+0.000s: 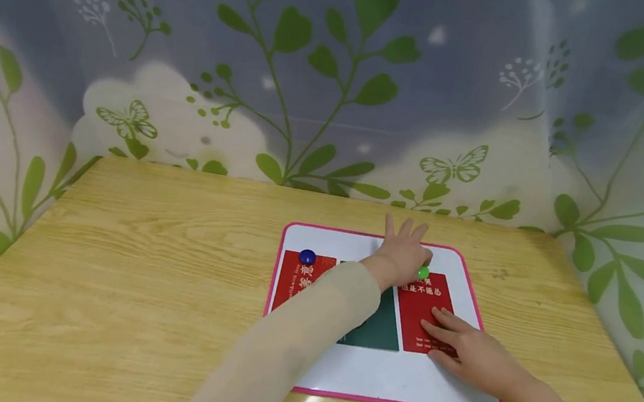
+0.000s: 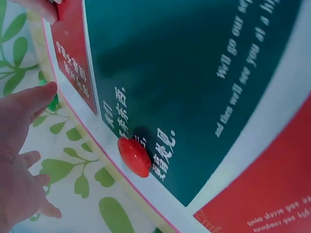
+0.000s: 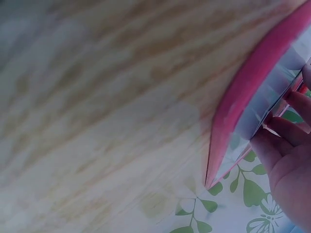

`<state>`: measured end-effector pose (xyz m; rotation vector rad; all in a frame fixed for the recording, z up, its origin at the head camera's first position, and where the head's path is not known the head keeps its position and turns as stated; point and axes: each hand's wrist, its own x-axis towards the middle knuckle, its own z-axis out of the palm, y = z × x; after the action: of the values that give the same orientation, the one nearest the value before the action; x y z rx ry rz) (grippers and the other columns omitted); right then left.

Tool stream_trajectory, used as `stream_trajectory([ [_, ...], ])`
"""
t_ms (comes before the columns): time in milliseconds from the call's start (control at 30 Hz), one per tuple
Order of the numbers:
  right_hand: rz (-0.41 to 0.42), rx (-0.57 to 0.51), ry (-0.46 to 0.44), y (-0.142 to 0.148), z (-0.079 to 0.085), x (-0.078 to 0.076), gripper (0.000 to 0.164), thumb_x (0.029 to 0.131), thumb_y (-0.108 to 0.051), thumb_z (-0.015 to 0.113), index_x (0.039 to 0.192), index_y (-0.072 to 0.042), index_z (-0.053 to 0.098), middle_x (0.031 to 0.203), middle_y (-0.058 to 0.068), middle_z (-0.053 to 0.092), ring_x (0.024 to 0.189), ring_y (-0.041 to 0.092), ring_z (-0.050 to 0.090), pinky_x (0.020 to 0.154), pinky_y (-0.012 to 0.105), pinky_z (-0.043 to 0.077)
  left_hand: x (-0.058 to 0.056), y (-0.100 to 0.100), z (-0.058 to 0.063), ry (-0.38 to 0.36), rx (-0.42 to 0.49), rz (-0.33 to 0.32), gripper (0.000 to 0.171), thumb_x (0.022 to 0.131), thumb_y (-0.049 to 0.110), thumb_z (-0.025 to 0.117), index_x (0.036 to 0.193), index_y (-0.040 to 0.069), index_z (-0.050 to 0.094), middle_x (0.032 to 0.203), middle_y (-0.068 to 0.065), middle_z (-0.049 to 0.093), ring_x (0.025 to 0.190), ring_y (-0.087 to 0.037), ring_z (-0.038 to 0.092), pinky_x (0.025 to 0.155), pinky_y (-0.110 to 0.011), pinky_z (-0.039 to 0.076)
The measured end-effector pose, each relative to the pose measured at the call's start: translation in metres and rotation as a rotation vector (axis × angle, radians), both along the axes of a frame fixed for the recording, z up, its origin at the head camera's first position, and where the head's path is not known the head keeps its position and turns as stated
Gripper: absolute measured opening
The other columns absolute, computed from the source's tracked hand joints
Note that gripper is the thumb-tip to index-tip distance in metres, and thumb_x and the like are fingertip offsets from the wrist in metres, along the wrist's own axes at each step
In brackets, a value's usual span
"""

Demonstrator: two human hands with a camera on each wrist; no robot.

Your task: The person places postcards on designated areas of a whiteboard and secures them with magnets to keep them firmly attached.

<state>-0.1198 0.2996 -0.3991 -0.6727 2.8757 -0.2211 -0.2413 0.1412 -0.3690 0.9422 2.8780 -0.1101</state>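
Observation:
A pink-edged whiteboard lies on the table with three cards on it. My left hand reaches across to the top of the right red card, its thumb and forefinger pinching a green round magnet while the other fingers spread outward. In the left wrist view the thumb covers part of that magnet. Below, my right hand rests fingers apart on the same card's lower right. A red magnet sits on the top of the middle green card; in the head view my left arm hides it.
A blue magnet sits on the top of the left red card, which my left sleeve partly covers. Wood-grain tabletop surrounds the board. Behind stands a leaf-patterned backdrop, folding forward along both sides.

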Motion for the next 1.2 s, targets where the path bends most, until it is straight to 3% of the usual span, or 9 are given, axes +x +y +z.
stream_trajectory([
  [367,0.031,0.000,0.043,-0.001,-0.003,0.001,0.052,0.083,-0.032,0.068,0.128,-0.009,0.058,0.136,0.019,0.051,0.125,0.037,0.047,0.088,0.043,0.052,0.001,0.004,-0.009,0.000,-0.024,0.004,0.035,0.093,0.029,0.055,0.125,0.043,0.056,0.156,0.001,0.019,0.145,-0.027,0.012,0.114,-0.058,0.005],
  [767,0.058,-0.015,0.046,-0.004,-0.006,-0.003,0.050,0.083,-0.031,0.067,0.128,-0.009,0.058,0.135,0.019,0.051,0.125,0.037,0.048,0.089,0.043,0.051,0.003,0.002,-0.016,-0.005,-0.091,0.024,0.039,0.096,0.031,0.050,0.133,0.044,0.048,0.156,0.002,0.019,0.145,-0.024,0.012,0.115,-0.056,0.005],
  [967,0.031,-0.033,0.031,-0.004,-0.007,-0.006,0.052,0.082,-0.030,0.070,0.128,-0.009,0.059,0.135,0.019,0.051,0.124,0.038,0.047,0.086,0.041,0.053,0.001,-0.012,-0.019,-0.049,-0.020,0.034,0.044,0.092,0.042,0.053,0.135,0.039,0.046,0.155,0.001,0.022,0.145,-0.024,0.013,0.115,-0.055,0.006],
  [1200,-0.027,-0.097,0.013,-0.004,-0.009,-0.004,0.056,0.077,-0.029,0.074,0.125,-0.006,0.059,0.131,0.019,0.051,0.119,0.038,0.047,0.083,0.042,0.054,0.004,-0.044,-0.017,-0.107,0.124,0.042,0.056,0.090,0.047,0.054,0.142,0.031,0.039,0.156,-0.004,0.021,0.145,-0.027,0.013,0.115,-0.058,0.006],
])
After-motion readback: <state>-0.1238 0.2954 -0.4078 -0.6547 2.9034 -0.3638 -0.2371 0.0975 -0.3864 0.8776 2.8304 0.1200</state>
